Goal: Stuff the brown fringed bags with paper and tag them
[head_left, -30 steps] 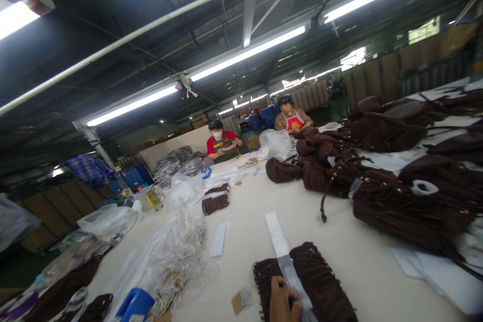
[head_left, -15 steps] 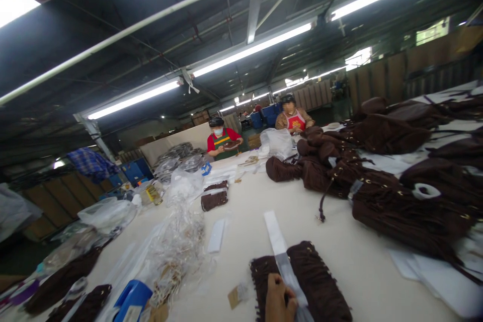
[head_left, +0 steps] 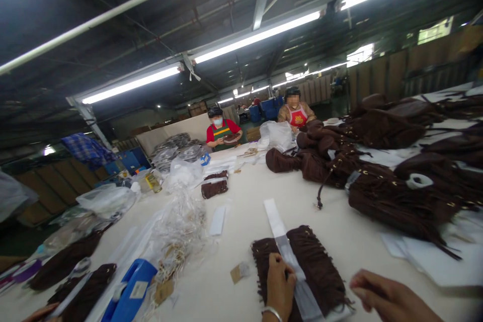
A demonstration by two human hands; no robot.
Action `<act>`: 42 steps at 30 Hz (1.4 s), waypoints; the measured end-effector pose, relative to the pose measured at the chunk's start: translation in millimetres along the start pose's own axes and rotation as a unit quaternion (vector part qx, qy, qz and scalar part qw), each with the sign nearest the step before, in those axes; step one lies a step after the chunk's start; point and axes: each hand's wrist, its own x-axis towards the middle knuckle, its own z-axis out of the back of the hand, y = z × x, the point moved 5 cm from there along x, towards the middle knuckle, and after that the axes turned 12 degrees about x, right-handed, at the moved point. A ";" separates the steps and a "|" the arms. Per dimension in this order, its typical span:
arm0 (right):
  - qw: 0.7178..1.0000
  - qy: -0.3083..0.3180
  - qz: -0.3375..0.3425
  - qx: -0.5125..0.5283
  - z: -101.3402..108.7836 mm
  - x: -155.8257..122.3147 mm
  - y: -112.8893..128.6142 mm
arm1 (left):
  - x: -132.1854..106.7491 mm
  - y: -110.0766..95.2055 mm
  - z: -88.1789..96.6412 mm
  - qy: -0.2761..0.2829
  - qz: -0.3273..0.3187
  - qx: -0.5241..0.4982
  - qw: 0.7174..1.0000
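A dark brown gathered fabric piece [head_left: 315, 261] lies on the pale table, with a white strip [head_left: 279, 226] running lengthwise over its middle. My left hand [head_left: 281, 282], a bracelet at its wrist, rests on the fabric's left half. Its fingers are bent and closed at the strip's edge. Just right of the fabric, my right hand [head_left: 388, 294] is raised with fingers curled toward the thumb; whether anything small is between them cannot be made out. A small tan tag [head_left: 237, 272] lies left of my left hand.
Brown drawstring bags [head_left: 400, 191] are heaped at right, beside white sheets [head_left: 445, 261]. Left are a blue tape dispenser [head_left: 132, 287], clear plastic [head_left: 184, 216] and another brown piece [head_left: 90, 294] with another person's hand [head_left: 41, 313]. Two people work across the table.
My right hand has come into view at the lower right. My left hand stays on the fabric. Another person's hand now shows at the lower left, and the view has tilted down slightly.
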 end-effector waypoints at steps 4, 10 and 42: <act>0.987 0.118 0.036 0.103 -77.3 27.5 24.2 | 1.0 5.8 -1.2 -0.018 -0.015 0.001 1.000; 0.987 0.123 0.005 0.102 -114.3 43.1 38.4 | -3.1 -4.0 13.3 -0.018 -0.032 0.044 0.998; 0.955 -0.004 -0.233 -0.181 -151.5 79.0 13.9 | 8.0 21.8 4.5 0.024 -0.061 0.052 0.997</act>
